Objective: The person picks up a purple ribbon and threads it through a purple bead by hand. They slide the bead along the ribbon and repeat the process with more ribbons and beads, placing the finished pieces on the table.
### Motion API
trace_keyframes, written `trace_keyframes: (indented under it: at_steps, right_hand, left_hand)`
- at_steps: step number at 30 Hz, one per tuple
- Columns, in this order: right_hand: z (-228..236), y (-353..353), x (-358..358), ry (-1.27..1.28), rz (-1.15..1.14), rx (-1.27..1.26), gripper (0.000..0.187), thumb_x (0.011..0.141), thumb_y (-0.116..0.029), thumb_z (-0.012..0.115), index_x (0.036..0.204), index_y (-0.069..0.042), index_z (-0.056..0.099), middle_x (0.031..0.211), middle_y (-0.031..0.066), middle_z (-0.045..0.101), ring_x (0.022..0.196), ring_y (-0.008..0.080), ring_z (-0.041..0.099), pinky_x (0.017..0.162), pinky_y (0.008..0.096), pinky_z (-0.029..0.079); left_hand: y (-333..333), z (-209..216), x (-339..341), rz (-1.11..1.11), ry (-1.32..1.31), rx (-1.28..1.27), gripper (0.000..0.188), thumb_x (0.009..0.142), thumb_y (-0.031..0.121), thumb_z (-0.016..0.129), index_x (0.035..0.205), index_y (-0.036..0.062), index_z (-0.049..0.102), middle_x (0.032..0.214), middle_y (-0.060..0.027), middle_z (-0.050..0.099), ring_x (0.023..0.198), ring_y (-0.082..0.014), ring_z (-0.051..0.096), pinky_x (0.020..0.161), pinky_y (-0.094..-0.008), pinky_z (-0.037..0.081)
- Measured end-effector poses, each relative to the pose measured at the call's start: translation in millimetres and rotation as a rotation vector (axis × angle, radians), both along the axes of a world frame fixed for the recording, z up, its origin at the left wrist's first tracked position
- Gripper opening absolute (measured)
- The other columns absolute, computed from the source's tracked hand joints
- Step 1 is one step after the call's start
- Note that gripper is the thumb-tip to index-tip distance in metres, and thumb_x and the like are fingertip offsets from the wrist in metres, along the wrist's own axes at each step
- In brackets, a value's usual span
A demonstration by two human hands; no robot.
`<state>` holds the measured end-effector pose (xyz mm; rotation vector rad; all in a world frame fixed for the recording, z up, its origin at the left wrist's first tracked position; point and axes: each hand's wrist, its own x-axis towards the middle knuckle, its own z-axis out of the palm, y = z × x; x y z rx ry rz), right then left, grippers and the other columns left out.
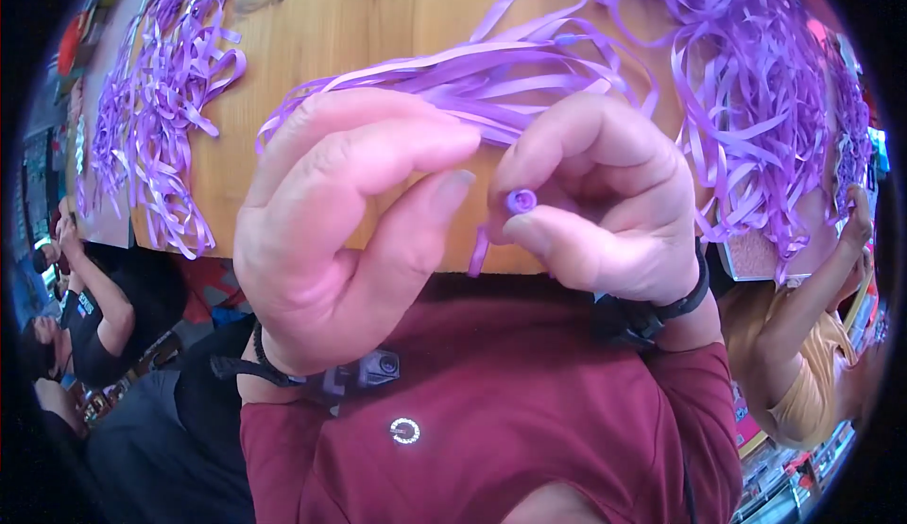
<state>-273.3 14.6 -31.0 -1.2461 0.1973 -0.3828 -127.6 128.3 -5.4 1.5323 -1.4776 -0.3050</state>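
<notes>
Between the thumb and curled index finger of my right hand [614, 193] is a small, tightly rolled purple ribbon [521, 202], seen end on. A short purple ribbon end [479, 252] hangs down just left of those fingertips; whether it joins the roll I cannot make out. My left hand [350, 212] is curved beside it with nothing visible in it, its thumb and index finger apart. Behind both hands, a bundle of long purple ribbons [453, 75] lies across the wooden table [321, 14].
Large heaps of purple ribbon lie at the left [175, 99] and the right [746, 80] of the table. A person in black [94, 311] sits at the left; another in a yellow top [789, 363] is at the right. The table's near edge runs below my hands.
</notes>
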Motion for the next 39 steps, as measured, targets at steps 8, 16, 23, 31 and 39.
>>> trace_keyframes:
  at_steps: [8, 16, 23, 31, 39]
  right_hand:
    - [4.4, -1.8, -3.9, 0.061, 0.004, -0.286, 0.022, 0.070, 0.006, 0.063, 0.088, 0.002, 0.051, 0.080, 0.0061, 0.057, 0.069, 0.0077, 0.054, 0.057, 0.0179, 0.041]
    - [-5.5, -1.1, 1.8, -0.108, -0.162, -0.504, 0.024, 0.067, 0.006, 0.066, 0.088, 0.002, 0.054, 0.079, 0.0062, 0.057, 0.064, 0.0068, 0.052, 0.050, 0.0171, 0.037]
    - [-1.8, -1.2, 5.2, -0.073, -0.211, -0.641, 0.025, 0.064, 0.006, 0.067, 0.086, 0.000, 0.057, 0.076, 0.0041, 0.058, 0.058, 0.0053, 0.050, 0.045, 0.0175, 0.034]
    - [-5.6, 0.9, 10.3, -0.077, -0.331, -0.801, 0.024, 0.060, 0.005, 0.068, 0.081, -0.003, 0.060, 0.065, 0.0035, 0.057, 0.054, 0.0087, 0.053, 0.044, 0.0203, 0.038]
    - [-11.6, 5.0, 10.9, -0.092, -0.378, -0.822, 0.021, 0.061, 0.004, 0.068, 0.079, -0.003, 0.061, 0.063, 0.0047, 0.057, 0.052, 0.0121, 0.054, 0.043, 0.0214, 0.040]
  left_hand:
    - [3.2, 8.3, -7.6, -0.027, -0.006, 0.074, 0.015, 0.070, -0.006, 0.057, 0.083, -0.0013, 0.058, 0.084, -0.0121, 0.057, 0.079, -0.0198, 0.054, 0.073, -0.0283, 0.042]
    - [-0.4, 12.8, -1.7, -0.084, -0.131, 0.080, 0.022, 0.059, -0.009, 0.061, 0.079, 0.0001, 0.058, 0.079, -0.0118, 0.057, 0.070, -0.0205, 0.054, 0.064, -0.0301, 0.041]
    - [-6.1, 8.7, 2.0, -0.096, -0.298, -0.040, 0.025, 0.054, -0.008, 0.064, 0.076, 0.0014, 0.058, 0.071, -0.0098, 0.058, 0.061, -0.0204, 0.054, 0.059, -0.0313, 0.041]
    - [-5.8, 14.3, 2.8, -0.087, -0.570, 0.010, 0.024, 0.054, -0.006, 0.067, 0.074, 0.0040, 0.059, 0.069, -0.0059, 0.059, 0.061, -0.0189, 0.056, 0.066, -0.0355, 0.043]
    - [-9.0, 12.5, 6.3, -0.146, -0.655, -0.010, 0.023, 0.054, -0.007, 0.066, 0.073, 0.0032, 0.058, 0.069, -0.0064, 0.058, 0.060, -0.0197, 0.055, 0.067, -0.0370, 0.044]
